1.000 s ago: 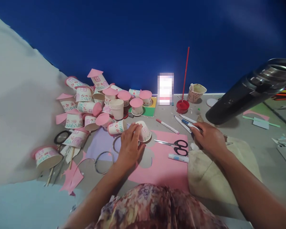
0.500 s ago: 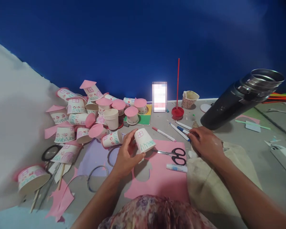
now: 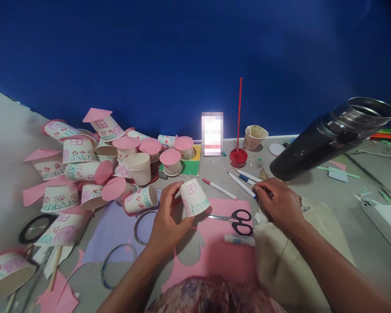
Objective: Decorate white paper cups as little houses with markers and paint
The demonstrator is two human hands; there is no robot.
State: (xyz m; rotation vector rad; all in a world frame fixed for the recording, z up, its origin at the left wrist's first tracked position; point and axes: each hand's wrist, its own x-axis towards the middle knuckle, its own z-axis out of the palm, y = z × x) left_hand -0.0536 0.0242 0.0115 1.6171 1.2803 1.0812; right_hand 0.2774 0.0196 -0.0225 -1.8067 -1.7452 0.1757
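Observation:
My left hand [image 3: 169, 217] is closed around a white paper cup [image 3: 195, 200], which is upside down and tilted. The cup has a pink window and green grass strokes drawn on its side. My right hand [image 3: 278, 200] rests on the table, its fingertips pinched at the end of a blue-capped marker [image 3: 246, 179]. Beside that lie a white marker with a blue end [image 3: 241, 184] and a pink marker [image 3: 220, 189]. Black-handled scissors [image 3: 241, 221] and a glue tube [image 3: 239, 240] lie on pink paper [image 3: 226, 265] between my arms.
Several decorated cups with pink paper roofs [image 3: 97, 115] crowd the left, near a stack of plain cups [image 3: 140, 169]. Tape rolls [image 3: 117, 265] lie on purple paper. A lit screen [image 3: 212, 134] stands at the wall. A dark flask [image 3: 326, 139] and beige cloth [image 3: 303, 256] are on the right.
The view has shifted slightly, so the cup pile sits further left and lower. My left hand still holds the cup, tilted a little differently; my right hand stays by the markers.

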